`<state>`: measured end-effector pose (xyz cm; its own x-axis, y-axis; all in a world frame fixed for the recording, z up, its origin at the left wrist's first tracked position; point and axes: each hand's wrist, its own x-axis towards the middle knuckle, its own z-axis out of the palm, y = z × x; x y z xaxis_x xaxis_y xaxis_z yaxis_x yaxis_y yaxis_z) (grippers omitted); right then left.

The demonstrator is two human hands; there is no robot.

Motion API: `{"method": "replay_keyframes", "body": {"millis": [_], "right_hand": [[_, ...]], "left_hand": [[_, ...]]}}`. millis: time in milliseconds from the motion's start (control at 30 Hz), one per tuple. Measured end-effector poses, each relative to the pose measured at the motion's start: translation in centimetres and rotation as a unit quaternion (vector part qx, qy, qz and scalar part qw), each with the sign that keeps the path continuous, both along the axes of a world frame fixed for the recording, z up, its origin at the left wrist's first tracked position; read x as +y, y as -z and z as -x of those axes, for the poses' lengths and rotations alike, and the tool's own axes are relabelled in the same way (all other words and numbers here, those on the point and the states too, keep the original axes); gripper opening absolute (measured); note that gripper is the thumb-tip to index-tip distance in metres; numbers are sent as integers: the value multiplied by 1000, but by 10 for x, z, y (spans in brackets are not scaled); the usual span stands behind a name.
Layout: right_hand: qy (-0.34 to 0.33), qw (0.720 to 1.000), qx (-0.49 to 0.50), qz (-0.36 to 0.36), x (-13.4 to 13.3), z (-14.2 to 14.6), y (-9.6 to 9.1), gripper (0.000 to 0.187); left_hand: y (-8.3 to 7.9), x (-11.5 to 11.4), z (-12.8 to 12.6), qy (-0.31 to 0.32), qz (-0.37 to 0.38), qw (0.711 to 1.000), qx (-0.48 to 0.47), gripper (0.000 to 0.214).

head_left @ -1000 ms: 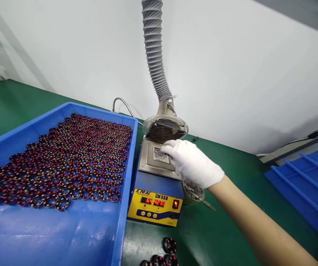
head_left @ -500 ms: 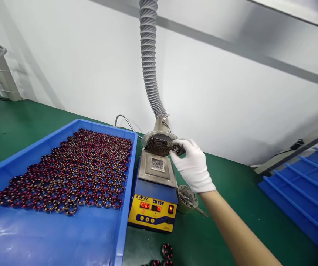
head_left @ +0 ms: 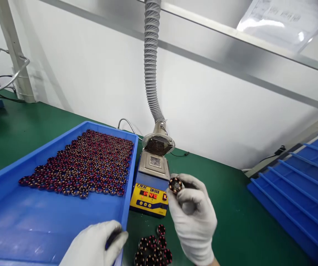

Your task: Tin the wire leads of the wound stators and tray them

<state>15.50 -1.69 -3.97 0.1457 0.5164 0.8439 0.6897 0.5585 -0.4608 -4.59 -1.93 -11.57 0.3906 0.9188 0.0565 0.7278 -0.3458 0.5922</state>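
My right hand (head_left: 192,216), in a white glove, pinches a small round wound coil (head_left: 175,184) at its fingertips and holds it up in front of the solder pot's yellow panel. My left hand (head_left: 94,245), also gloved, is at the bottom edge by the near right corner of the blue tray (head_left: 23,166); its fingers curl around something dark I cannot make out. The tray holds several rows of the same red and copper coils (head_left: 87,166). A small heap of coils (head_left: 153,249) lies on the green mat below my right hand.
The blue and yellow solder pot (head_left: 151,184) stands right of the tray, under a fume hood on a grey ribbed hose (head_left: 151,62). Blue ribbed trays (head_left: 300,188) lie at the right. A metal frame post (head_left: 13,48) and cables stand at the far left.
My right hand has pulled back from the solder pot toward me with the coil in its fingers. My left hand has come into view at the tray's corner. The view tilted up.
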Motion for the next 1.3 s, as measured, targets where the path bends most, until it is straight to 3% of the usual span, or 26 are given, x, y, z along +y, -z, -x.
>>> {"method": "replay_keyframes", "body": {"millis": [133,267,367,467,567,733,900,1033,1300], "right_hand": [[-18,1000,11,-20,-29,16,0,26],[-34,999,24,-22,-48,28,2,27],[-29,999,24,-16,-56,31,8,23],[-20,1000,-13,-19,-62,29,14,20],[-12,999,-38,-22,-67,30,16,20],[22,999,-16,-35,-73,38,15,20],[55,996,67,-36,-69,27,5,25],[-14,993,113,-7,-67,14,2,28],[-153,954,257,27,-70,22,7,30]], "left_hand": [[-15,-5,-5,11,-56,992,-113,30],[-49,-21,-14,27,-197,965,-173,41],[-72,-30,-21,54,-237,954,-174,34],[-82,-34,-25,55,-231,961,-140,17],[-84,-36,-26,45,-263,956,-125,11],[-84,-39,-25,82,-341,928,-124,15],[-65,-35,-18,81,-385,909,-140,15],[-50,-32,-13,77,-397,904,-140,15],[-51,-37,-12,76,-391,907,-141,14]]}}
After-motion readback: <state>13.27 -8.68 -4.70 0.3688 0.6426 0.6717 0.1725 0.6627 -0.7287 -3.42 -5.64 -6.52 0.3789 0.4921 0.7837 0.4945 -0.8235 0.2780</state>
